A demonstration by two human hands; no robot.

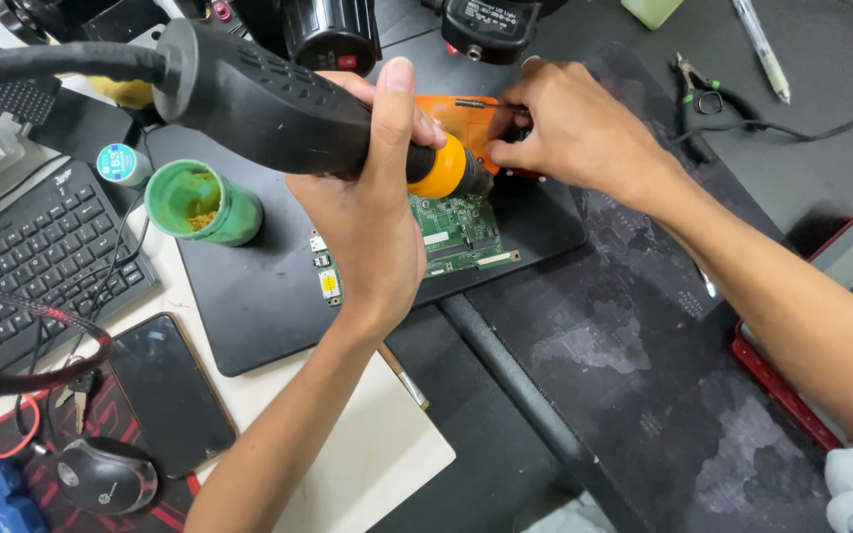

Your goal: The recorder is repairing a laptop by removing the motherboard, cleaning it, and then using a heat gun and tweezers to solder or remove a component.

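Overhand, left hand (372,212) around hot-air gun (269,104)

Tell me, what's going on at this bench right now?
A person is working over a green circuit board lying on a black mat. The left hand grips a black hot-air tool with an orange collar, its nozzle pointed down at the board. The right hand pinches something small at the board's upper edge, beside an orange piece. A green pot, keyboard and phone lie to the left.

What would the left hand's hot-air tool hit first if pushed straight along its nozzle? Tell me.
Most likely the orange-taped part of the circuit board under the tool in the left hand, close by the right hand; depth is unclear.
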